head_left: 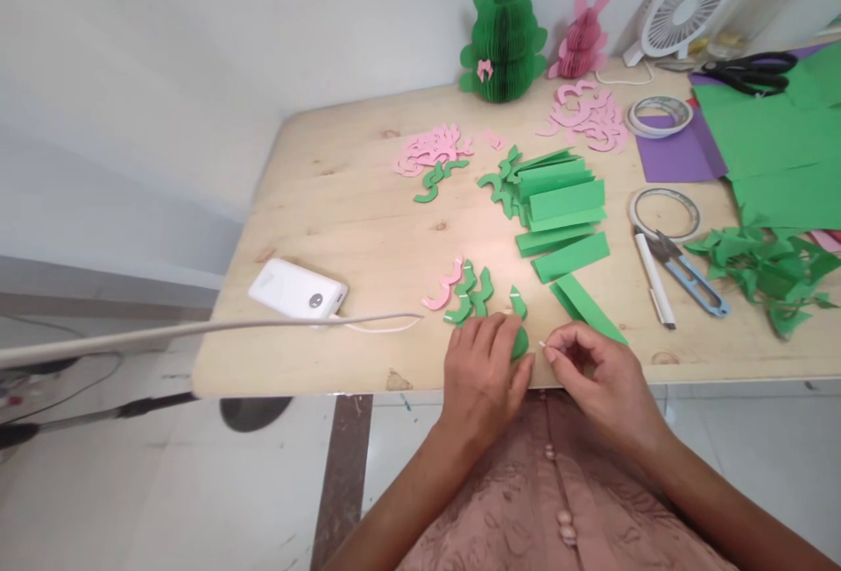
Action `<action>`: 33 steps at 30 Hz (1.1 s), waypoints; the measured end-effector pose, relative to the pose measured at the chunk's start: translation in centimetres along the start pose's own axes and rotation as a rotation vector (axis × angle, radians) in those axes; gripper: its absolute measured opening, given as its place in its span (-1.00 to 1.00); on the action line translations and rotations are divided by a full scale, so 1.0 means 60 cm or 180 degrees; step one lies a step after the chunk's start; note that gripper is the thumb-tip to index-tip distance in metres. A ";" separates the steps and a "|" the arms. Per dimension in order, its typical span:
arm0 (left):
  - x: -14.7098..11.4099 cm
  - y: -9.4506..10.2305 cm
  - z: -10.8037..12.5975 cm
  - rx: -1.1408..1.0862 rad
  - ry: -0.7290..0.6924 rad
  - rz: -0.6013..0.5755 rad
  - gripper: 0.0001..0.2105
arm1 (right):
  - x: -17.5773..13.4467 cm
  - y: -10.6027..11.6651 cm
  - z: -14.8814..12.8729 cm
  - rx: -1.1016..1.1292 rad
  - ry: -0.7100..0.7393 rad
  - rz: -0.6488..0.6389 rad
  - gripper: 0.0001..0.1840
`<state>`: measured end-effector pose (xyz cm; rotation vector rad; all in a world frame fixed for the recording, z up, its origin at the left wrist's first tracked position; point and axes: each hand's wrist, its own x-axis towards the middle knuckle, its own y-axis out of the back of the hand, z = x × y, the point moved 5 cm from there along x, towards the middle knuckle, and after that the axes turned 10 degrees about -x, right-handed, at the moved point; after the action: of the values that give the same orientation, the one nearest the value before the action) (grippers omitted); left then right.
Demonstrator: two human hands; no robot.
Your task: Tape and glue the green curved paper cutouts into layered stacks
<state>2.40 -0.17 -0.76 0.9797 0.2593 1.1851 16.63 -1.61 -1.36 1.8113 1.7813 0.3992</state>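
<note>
Wooden table [368, 229], green cutouts [485, 288], folded green strips [568, 204], power bank [293, 287]

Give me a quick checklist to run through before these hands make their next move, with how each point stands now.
1. Left hand touching the green paper piece: ok, it rests at the table's near edge.
2. Piece's full outline in view: not ok, the hand covers part of it.
3. Right hand holding the small white strip: ok, pinched at the fingertips.
4. Strip apart from that piece: ok, a gap shows.
5. Blue-handled snips clear of both hands: ok, they lie beside the white pen.
6. Strip sticky: cannot tell.
</note>
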 end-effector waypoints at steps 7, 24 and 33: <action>-0.002 0.001 -0.004 0.0069 -0.0014 0.0319 -0.79 | -0.006 -0.009 0.009 0.0186 -0.0172 -0.0098 -0.89; -0.020 0.029 0.010 -0.0546 0.0211 0.1031 -0.87 | 0.000 -0.007 -0.004 0.1026 -0.0342 0.0140 -0.89; -0.022 0.026 0.003 -0.1291 0.0765 0.0993 -0.91 | 0.011 -0.010 -0.011 0.0945 -0.0514 0.0144 -0.77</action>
<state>0.94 -1.35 0.10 0.5321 0.0487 1.5705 15.81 -0.85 -1.28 2.0237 1.7614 0.0017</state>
